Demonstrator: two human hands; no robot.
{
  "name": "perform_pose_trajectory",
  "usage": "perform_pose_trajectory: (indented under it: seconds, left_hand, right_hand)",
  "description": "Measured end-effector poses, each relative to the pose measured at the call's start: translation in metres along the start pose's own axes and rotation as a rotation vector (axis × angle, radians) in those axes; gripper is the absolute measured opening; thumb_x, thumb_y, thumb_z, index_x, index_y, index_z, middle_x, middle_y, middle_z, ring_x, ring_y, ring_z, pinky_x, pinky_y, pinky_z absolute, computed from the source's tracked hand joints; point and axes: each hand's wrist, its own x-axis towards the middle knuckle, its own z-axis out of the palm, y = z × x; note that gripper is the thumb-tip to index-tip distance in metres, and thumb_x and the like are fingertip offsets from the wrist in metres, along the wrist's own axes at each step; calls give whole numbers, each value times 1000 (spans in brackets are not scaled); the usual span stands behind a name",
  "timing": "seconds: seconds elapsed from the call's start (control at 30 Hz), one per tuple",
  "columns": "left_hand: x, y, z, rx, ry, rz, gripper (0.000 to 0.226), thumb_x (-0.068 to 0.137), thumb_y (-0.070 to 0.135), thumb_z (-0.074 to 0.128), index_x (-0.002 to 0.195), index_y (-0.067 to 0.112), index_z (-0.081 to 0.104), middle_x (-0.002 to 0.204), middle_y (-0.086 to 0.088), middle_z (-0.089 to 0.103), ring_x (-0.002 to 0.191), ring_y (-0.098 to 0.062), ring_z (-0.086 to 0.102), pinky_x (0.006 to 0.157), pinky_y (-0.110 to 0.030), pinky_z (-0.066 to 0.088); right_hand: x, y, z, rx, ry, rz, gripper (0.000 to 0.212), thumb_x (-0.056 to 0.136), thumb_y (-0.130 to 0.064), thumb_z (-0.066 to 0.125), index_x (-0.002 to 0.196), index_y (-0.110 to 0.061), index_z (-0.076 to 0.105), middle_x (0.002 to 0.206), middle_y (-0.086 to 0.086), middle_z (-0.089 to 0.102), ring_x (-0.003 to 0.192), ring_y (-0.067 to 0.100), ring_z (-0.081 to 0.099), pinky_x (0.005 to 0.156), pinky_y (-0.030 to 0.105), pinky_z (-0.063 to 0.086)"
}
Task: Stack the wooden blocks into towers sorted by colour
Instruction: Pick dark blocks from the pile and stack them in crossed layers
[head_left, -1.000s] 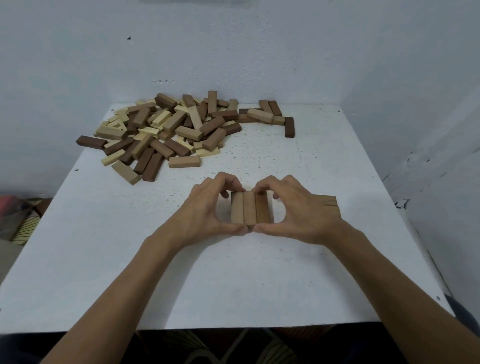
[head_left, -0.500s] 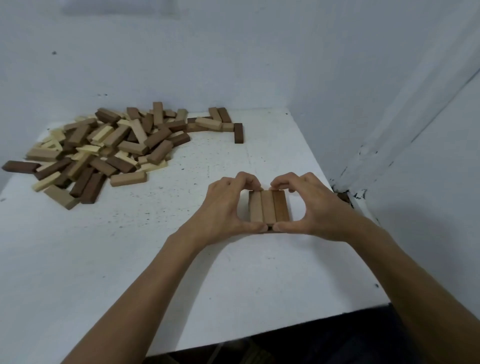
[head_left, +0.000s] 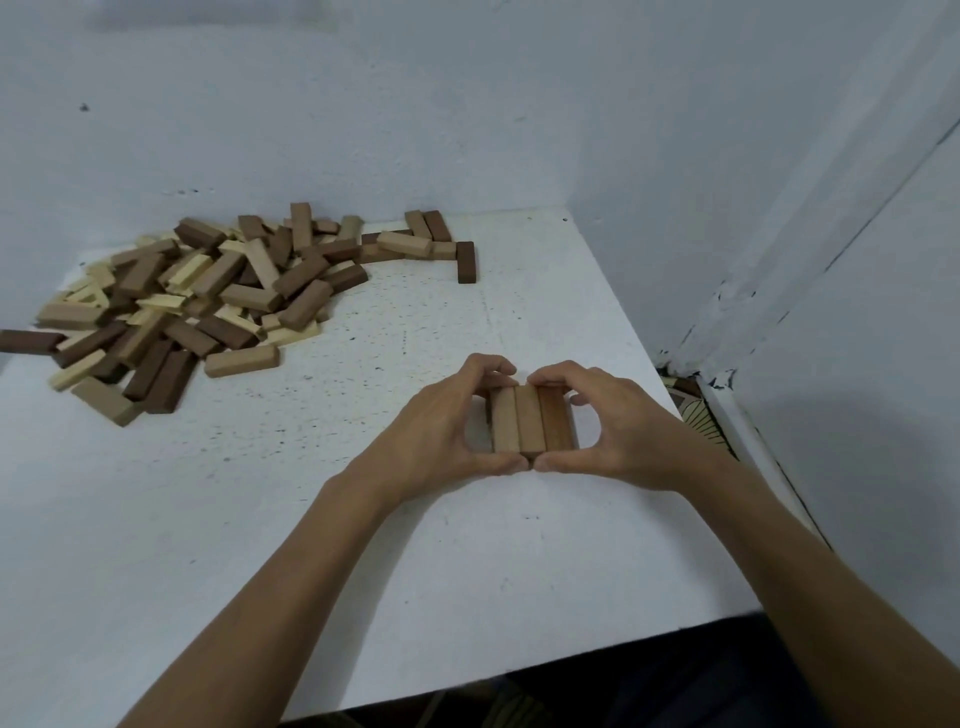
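While the unsorted pile (head_left: 208, 296) lies far left on the white table (head_left: 363, 545), the left hand (head_left: 441, 426) and right hand (head_left: 618, 431) both pinch a row of three brown blocks (head_left: 532, 423), thumbs near, fingers far, by the right edge. Uneven squeezing could skew it, unsettling any tower above.
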Motion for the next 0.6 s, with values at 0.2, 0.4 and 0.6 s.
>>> perform_pose_trajectory:
  seconds: [0.2, 0.4, 0.6]
  left_hand:
    - [1, -2, 0, 45, -14, 21, 84, 66, 44, 87, 131, 37, 34, 123, 18, 53, 110, -5, 54, 94, -23, 46]
    - [0, -2, 1, 14, -10, 24, 83, 67, 40, 88, 131, 35, 36, 128, 11, 53, 111, -5, 55, 95, -25, 48]
    - [2, -3, 2, 2, -29, 26, 100, 65, 46, 86, 142, 46, 22, 132, 14, 52, 115, -1, 51, 99, -25, 44]
  right_hand:
    - [3, 1, 3, 7, 15, -10, 76, 69, -58, 79, 133, -37, 44, 128, -17, 55, 117, 10, 53, 97, 40, 48]
    - [5, -1, 2, 26, 10, -26, 77, 69, -47, 85, 134, -30, 47, 126, -18, 57, 117, 1, 52, 99, 32, 48]
    - [5, -1, 2, 18, -38, -29, 90, 66, -58, 82, 142, -35, 38, 136, -18, 52, 124, 4, 49, 103, 38, 46]
